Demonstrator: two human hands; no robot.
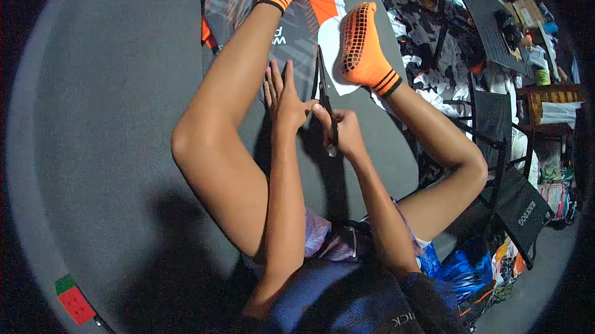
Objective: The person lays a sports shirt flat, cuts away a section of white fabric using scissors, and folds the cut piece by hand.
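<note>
My right hand (pixel 345 131) is wrapped round the handles of a pair of dark scissors (pixel 325 95). The blades point away from me along the edge between a dark grey printed fabric piece (pixel 248 30) and its white margin (pixel 330 49). My left hand (pixel 286 100) lies flat on the near part of the fabric, fingers stretched out. Its thumb reaches toward the scissors, close to my right thumb. Orange panels and white lettering show on the fabric. Part of the handles is hidden by my right fingers.
I sit on a grey surface (pixel 111 117), my orange-socked feet (pixel 365 49) at the fabric's far end and right side. To the right are heaped fabric scraps (pixel 421 30), a black folding chair (pixel 517 204) and a dark table (pixel 489 18). A red-and-green object (pixel 75 304) lies at lower left.
</note>
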